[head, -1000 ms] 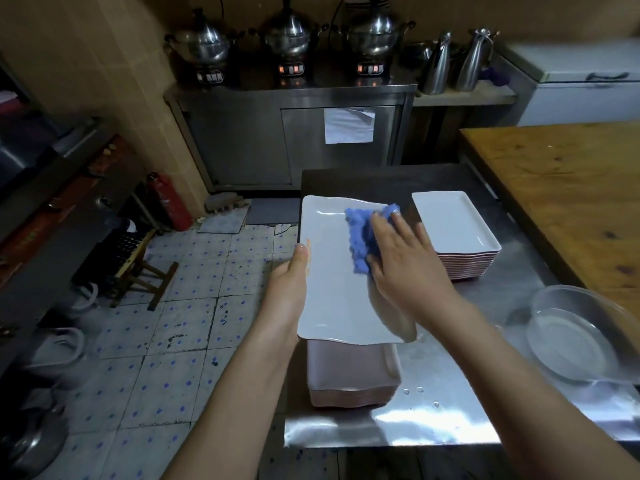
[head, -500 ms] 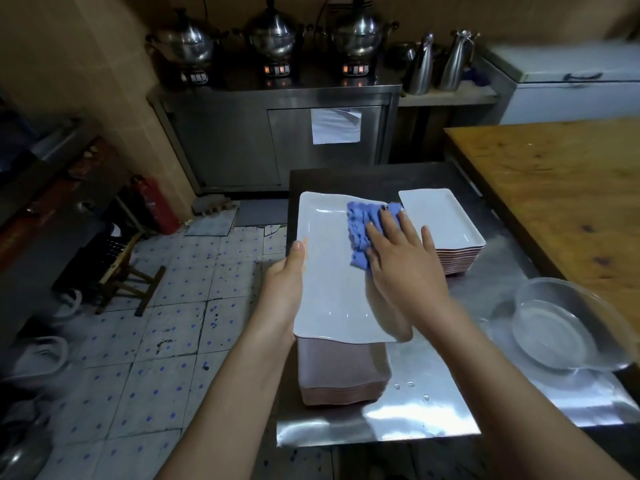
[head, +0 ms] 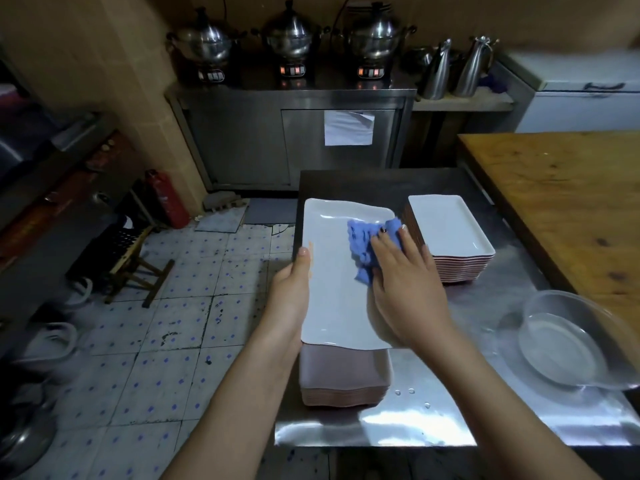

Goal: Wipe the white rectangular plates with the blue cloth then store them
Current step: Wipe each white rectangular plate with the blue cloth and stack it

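A white rectangular plate (head: 334, 271) is held above a stack of plates (head: 343, 379) near the front of the steel table. My left hand (head: 291, 296) grips the plate's left edge, thumb on the rim. My right hand (head: 405, 285) presses the crumpled blue cloth (head: 365, 242) flat onto the plate's right half, fingers straight over the cloth. A second stack of white plates (head: 450, 233) stands to the right, further back.
A clear glass bowl (head: 568, 341) sits on the steel table (head: 433, 417) at the right, beside a wooden counter (head: 568, 202). Steel pots and jugs line the back cabinet (head: 294, 140). A stool (head: 138, 268) and a red extinguisher (head: 166, 199) stand on the tiled floor at left.
My right hand has slid the blue cloth slightly up and across the plate's far right part. My left hand keeps its grip on the plate's left edge.
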Motion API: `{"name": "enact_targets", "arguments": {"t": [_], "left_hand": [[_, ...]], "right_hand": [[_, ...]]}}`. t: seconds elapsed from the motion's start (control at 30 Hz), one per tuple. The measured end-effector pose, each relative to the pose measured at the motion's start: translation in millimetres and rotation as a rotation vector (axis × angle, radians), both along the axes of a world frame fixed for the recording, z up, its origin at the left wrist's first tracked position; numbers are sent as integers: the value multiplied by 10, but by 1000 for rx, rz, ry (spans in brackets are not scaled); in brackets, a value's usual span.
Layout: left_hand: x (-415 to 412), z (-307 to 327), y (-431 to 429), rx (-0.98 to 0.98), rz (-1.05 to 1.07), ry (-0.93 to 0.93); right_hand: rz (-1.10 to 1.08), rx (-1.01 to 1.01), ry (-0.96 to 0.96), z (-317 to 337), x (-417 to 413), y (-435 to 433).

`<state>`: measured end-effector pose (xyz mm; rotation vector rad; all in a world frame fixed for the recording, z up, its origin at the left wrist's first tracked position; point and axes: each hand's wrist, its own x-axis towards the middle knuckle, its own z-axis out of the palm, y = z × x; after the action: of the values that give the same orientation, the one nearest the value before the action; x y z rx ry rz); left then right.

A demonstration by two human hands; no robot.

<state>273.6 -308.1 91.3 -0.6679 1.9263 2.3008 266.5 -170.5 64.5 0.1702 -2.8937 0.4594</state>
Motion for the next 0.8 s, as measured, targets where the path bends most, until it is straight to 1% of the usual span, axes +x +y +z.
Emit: {"name": "enact_targets", "arguments": {"t": [0.03, 0.1, 0.2, 0.27, 0.33, 0.43, 0.47, 0.57, 0.67, 0.8], "left_hand": [[-15, 13, -24, -3, 17, 5], [-31, 21, -57, -5, 36, 13], [-30, -10, -63, -16, 31, -8], [-21, -42, -39, -26, 25, -16], [-11, -68, 1, -28, 11, -10], [16, -97, 48, -10, -9, 5], [24, -110, 52, -3, -12, 7], [38, -154, 22, -3, -7, 14], [45, -205, -7, 18, -11, 34], [66, -246, -26, -3, -2, 57]], "right_hand": [[35, -67, 33, -22, 106, -32], [40, -293, 27, -70, 283, -83], [-91, -664, -13, -111, 300, -72], [-162, -805, -34, -114, 223, -36], [-201, -816, -47, -116, 169, -10], [-232, -723, -13, -110, 82, 23], [-255, -709, -30, -104, 43, 45], [-327, -793, -137, -91, -71, 114], [-336, -747, -76, -80, -101, 97], [-325, -718, 18, -123, -84, 31]]}}
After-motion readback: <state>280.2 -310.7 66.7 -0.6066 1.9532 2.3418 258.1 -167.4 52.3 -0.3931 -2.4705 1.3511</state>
